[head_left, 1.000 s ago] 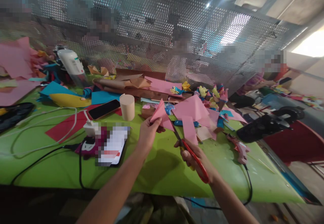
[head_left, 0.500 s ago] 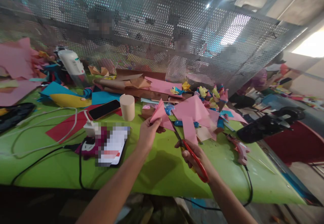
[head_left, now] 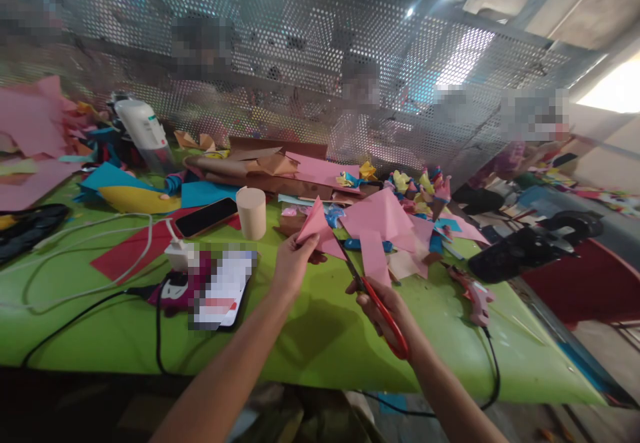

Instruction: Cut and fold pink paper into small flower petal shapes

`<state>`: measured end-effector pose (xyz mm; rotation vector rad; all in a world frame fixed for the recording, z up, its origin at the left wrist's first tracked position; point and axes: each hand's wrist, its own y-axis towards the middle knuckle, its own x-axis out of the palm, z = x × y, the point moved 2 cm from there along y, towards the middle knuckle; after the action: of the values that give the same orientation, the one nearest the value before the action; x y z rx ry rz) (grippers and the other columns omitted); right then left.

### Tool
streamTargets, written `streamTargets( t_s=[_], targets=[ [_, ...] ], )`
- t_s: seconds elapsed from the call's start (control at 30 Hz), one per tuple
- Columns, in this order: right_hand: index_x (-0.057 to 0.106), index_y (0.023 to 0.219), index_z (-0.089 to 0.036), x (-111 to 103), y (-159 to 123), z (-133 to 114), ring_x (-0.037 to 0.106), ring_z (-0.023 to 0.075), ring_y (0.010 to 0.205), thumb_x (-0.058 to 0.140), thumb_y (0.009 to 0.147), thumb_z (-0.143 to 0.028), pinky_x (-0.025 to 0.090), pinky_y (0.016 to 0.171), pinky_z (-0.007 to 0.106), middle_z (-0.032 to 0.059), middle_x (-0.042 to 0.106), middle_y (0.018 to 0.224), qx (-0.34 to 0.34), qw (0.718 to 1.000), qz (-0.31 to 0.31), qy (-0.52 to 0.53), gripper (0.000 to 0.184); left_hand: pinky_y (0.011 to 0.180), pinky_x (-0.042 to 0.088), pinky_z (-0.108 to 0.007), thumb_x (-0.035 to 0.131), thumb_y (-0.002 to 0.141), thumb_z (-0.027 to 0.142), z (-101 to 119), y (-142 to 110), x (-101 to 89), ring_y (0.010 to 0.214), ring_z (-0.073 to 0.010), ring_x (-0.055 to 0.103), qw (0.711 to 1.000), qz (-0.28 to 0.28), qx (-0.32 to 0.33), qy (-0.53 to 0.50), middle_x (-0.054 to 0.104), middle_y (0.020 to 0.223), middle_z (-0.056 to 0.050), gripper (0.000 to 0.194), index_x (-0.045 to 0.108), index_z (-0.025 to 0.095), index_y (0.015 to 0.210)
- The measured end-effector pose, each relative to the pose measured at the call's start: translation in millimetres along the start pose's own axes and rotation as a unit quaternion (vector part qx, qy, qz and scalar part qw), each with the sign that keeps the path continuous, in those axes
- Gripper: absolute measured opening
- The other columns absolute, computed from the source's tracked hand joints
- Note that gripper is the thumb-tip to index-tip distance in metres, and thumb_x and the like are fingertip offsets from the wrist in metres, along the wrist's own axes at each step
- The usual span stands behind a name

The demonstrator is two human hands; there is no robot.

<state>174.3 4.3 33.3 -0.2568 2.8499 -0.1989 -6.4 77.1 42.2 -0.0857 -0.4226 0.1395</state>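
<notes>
Pinched in my left hand [head_left: 296,260] is a folded piece of pink paper [head_left: 317,224], its pointed tip facing up. My right hand [head_left: 383,306] grips red-handled scissors [head_left: 385,316]. The dark blades lead up and left, with their tips close to the lower right edge of the folded paper. Whether the blades touch the paper I cannot tell. Behind the scissors lie loose pink sheets [head_left: 383,216] and a blue tool or tube [head_left: 353,245], partly covered by a paper strip.
A beige paper cup [head_left: 251,215], a dark phone [head_left: 207,217] and a lit phone [head_left: 227,289] lie left, by a power strip [head_left: 173,293] with cables. On the right are a pink glue gun [head_left: 475,296] and a black bottle [head_left: 520,249]. A perforated metal screen [head_left: 300,63] rises behind.
The scissors' handles have drawn slightly closer together in my right hand. My left hand and the pink paper have hardly moved.
</notes>
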Motion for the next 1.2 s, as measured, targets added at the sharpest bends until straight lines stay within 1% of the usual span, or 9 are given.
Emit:
streamTargets(
  t_s=[0.07,0.13,0.23,0.3,0.37,0.5,0.63,0.8,1.2],
  targets=[
    [0.060,0.096,-0.018,-1,-1,0,0.027,0.0051,0.037,0.061,0.076,-0.068,0.026,0.032,0.018,-0.0095,0.033,0.053,-0.004,1.000,-0.007,-0.003,0.054,0.048,0.048,-0.022,0.081,0.059,0.044,0,0,-0.1,0.043,-0.0122,0.061,1.000,0.000,-0.001,-0.001,0.064,0.055,0.001,0.040,0.068,0.012,0.080],
    [0.060,0.100,-0.019,-3,-3,-1,0.031,0.0060,0.040,0.059,0.078,-0.068,0.031,0.035,0.018,-0.0080,0.037,0.056,-0.015,1.000,-0.019,-0.012,0.054,0.049,0.049,-0.022,0.081,0.060,0.044,1,0,-0.4,0.043,-0.0120,0.061,1.000,0.000,-0.001,-0.002,0.064,0.055,0.001,0.040,0.068,0.012,0.080],
    [0.058,0.108,-0.020,-6,-5,-1,0.044,0.0091,0.050,0.053,0.084,-0.066,0.043,0.047,0.021,-0.0047,0.045,0.066,-0.040,0.998,-0.040,-0.037,0.052,0.049,0.048,-0.022,0.080,0.061,0.044,1,-1,-0.4,0.043,-0.0113,0.061,1.000,-0.008,0.003,0.007,0.064,0.056,0.001,0.038,0.067,0.013,0.079],
    [0.057,0.110,-0.021,-8,-5,0,0.050,0.0113,0.059,0.050,0.088,-0.064,0.047,0.055,0.024,-0.0026,0.048,0.072,-0.057,0.995,-0.056,-0.056,0.049,0.048,0.048,-0.021,0.079,0.062,0.043,1,-2,0.3,0.044,-0.0109,0.060,1.000,-0.018,0.008,0.018,0.063,0.055,0.002,0.036,0.067,0.013,0.076],
    [0.057,0.111,-0.022,-8,-4,2,0.051,0.0123,0.063,0.048,0.090,-0.063,0.046,0.057,0.024,-0.0016,0.049,0.076,-0.070,0.993,-0.067,-0.066,0.047,0.048,0.047,-0.021,0.078,0.063,0.043,2,-4,1.7,0.044,-0.0108,0.060,0.999,-0.029,0.008,0.025,0.062,0.054,0.002,0.034,0.067,0.013,0.074],
    [0.056,0.109,-0.022,-7,-1,7,0.048,0.0119,0.060,0.046,0.091,-0.064,0.046,0.058,0.026,-0.0020,0.047,0.074,-0.071,0.994,-0.068,-0.043,0.046,0.047,0.047,-0.022,0.078,0.061,0.040,2,-6,5.1,0.043,-0.0109,0.059,0.999,-0.048,-0.007,0.024,0.062,0.055,0.002,0.033,0.067,0.013,0.075],
    [0.054,0.109,-0.022,-5,2,11,0.047,0.0112,0.054,0.045,0.090,-0.066,0.043,0.052,0.025,-0.0033,0.044,0.071,-0.062,0.996,-0.062,-0.007,0.049,0.046,0.047,-0.022,0.078,0.060,0.038,1,-8,7.1,0.042,-0.0106,0.057,0.998,-0.053,-0.022,0.028,0.062,0.054,0.002,0.032,0.067,0.012,0.075],
    [0.054,0.107,-0.021,-3,3,8,0.044,0.0097,0.050,0.047,0.090,-0.064,0.041,0.048,0.023,-0.0054,0.042,0.067,-0.058,0.997,-0.048,0.002,0.047,0.046,0.046,-0.022,0.078,0.060,0.038,-2,-9,7.9,0.042,-0.0109,0.058,0.997,-0.062,-0.043,0.030,0.062,0.054,0.001,0.032,0.068,0.011,0.074],
    [0.056,0.097,-0.018,1,2,-1,0.034,0.0047,0.037,0.058,0.076,-0.070,0.029,0.034,0.018,-0.0089,0.038,0.058,-0.029,0.999,0.004,0.031,0.057,0.046,0.046,-0.023,0.080,0.056,0.038,-5,-8,8.7,0.041,-0.0114,0.057,0.995,-0.069,-0.068,0.006,0.062,0.052,0.000,0.031,0.067,0.012,0.068]
  ],
)
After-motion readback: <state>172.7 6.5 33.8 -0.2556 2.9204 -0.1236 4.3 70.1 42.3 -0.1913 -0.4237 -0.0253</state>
